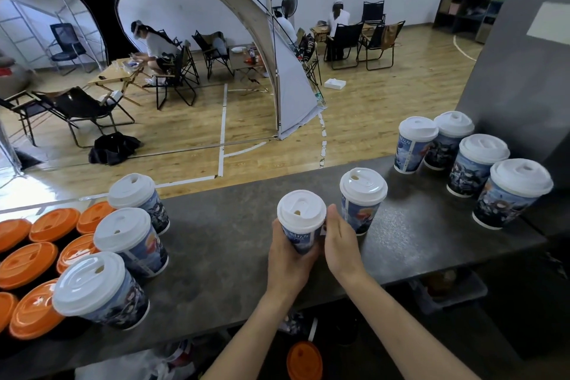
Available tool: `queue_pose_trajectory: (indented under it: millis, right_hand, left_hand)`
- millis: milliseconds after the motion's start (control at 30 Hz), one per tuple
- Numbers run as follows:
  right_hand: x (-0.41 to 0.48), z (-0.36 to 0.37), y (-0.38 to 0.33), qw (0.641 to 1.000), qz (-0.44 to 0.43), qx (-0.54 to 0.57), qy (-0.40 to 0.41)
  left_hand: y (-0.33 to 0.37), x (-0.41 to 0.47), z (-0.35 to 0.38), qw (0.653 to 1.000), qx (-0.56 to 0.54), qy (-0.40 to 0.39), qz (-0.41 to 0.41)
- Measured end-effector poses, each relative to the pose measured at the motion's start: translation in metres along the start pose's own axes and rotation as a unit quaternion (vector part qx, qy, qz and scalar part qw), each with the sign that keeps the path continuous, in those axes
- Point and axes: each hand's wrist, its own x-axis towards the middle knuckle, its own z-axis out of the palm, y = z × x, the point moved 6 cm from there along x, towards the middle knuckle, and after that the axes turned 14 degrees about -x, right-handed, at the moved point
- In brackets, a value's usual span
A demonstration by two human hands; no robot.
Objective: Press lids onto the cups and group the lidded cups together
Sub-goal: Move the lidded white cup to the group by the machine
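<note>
Paper cup (303, 236), white lid (301, 213) seated, at mid-counter (231, 244): our left hand (288, 259) wraps its wall, right hand (339, 237) flat alongside, fingers straight. Light and crushable, we reckon; grip low, gently.

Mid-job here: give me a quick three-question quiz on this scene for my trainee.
1. How many lidded cups stand grouped at the right end of the counter?
2. True or false: the held cup has an orange lid.
3. Which hand curls round the held cup? A. left hand B. right hand C. neither

Key: 1. four; 2. false, its lid is white; 3. A
</note>
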Motion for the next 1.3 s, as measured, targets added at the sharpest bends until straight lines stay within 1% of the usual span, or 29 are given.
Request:
queue_pose_trajectory:
  millis: [67,100,167,200,233,267,333,400,433,533,600,700,767,833,900,967,1033,1067,1133,1167,1200,1233,1300]
  right_hand:
    - [-0.009,-0.017,0.004,0.998,-0.019,-0.027,0.046]
    - [-0.015,-0.028,0.006,0.994,-0.031,-0.056,0.093]
    - [-0.022,-0.055,0.015,0.975,-0.027,-0.099,0.199]
    - [-0.020,-0.067,0.022,0.965,-0.020,-0.112,0.237]
    - [-0.014,-0.076,0.027,0.959,-0.012,-0.127,0.251]
    - [-0.005,-0.081,0.031,0.960,-0.001,-0.145,0.239]
    - [0.018,-0.084,0.039,0.972,0.028,-0.156,0.175]
    - [0.035,-0.079,0.041,0.984,0.038,-0.125,0.119]
    - [0.040,-0.076,0.040,0.987,0.039,-0.115,0.101]
    - [0.042,-0.069,0.035,0.985,0.048,-0.151,0.072]
    - [0.037,-0.071,0.032,0.985,0.035,-0.157,0.065]
    - [0.029,-0.079,0.018,0.985,-0.013,-0.168,0.035]
    - [0.025,-0.087,0.004,0.972,-0.052,-0.226,0.020]
    - [0.020,-0.092,-0.016,0.956,-0.083,-0.282,0.002]
    - [0.017,-0.096,-0.033,0.947,-0.084,-0.310,-0.007]
    - [0.016,-0.103,-0.044,0.930,-0.075,-0.359,-0.002]
    - [0.016,-0.113,-0.053,0.898,-0.065,-0.436,-0.010]
    - [0.016,-0.118,-0.059,0.868,-0.064,-0.492,-0.022]
    - [0.013,-0.121,-0.074,0.780,-0.090,-0.617,-0.052]
    - [0.011,-0.120,-0.082,0.737,-0.113,-0.664,-0.061]
    - [0.008,-0.115,-0.089,0.702,-0.136,-0.696,-0.066]
    - [0.006,-0.108,-0.095,0.676,-0.156,-0.716,-0.076]
    - [0.001,-0.095,-0.100,0.644,-0.184,-0.736,-0.094]
  left_hand:
    - [0.000,0.002,-0.004,1.000,0.006,0.013,-0.004]
    - [0.000,0.003,-0.006,1.000,0.006,0.022,-0.004]
    - [0.000,0.004,-0.009,1.000,0.004,0.030,-0.003]
    - [0.001,0.004,-0.008,1.000,0.000,0.030,-0.002]
    - [0.000,0.004,-0.008,1.000,-0.003,0.031,-0.002]
    - [-0.001,0.003,-0.007,0.999,-0.004,0.032,-0.005]
    - [-0.002,0.003,-0.006,0.999,0.000,0.035,-0.004]
    - [-0.003,0.004,-0.004,1.000,0.012,0.029,-0.006]
    - [-0.003,0.006,-0.003,1.000,0.020,0.021,-0.010]
    - [0.003,0.012,-0.002,0.999,0.040,-0.009,-0.032]
    - [0.007,0.017,-0.008,0.998,0.046,-0.021,-0.049]
    - [0.019,0.026,-0.027,0.994,0.067,-0.029,-0.080]
    - [0.034,0.031,-0.037,0.981,0.171,-0.060,-0.070]
    - [0.053,0.031,-0.039,0.956,0.267,-0.103,-0.057]
    - [0.078,0.031,-0.033,0.929,0.343,-0.136,-0.027]
    - [0.098,0.032,-0.028,0.885,0.440,-0.150,0.022]
    - [0.113,0.036,-0.026,0.828,0.537,-0.150,0.062]
    - [0.119,0.038,-0.027,0.796,0.581,-0.154,0.076]
    - [0.128,0.041,-0.024,0.730,0.655,-0.173,0.093]
    - [0.132,0.042,-0.018,0.694,0.688,-0.186,0.101]
    - [0.135,0.042,-0.010,0.656,0.719,-0.201,0.110]
    - [0.135,0.041,-0.001,0.621,0.743,-0.219,0.117]
    - [0.131,0.037,0.015,0.567,0.773,-0.258,0.121]
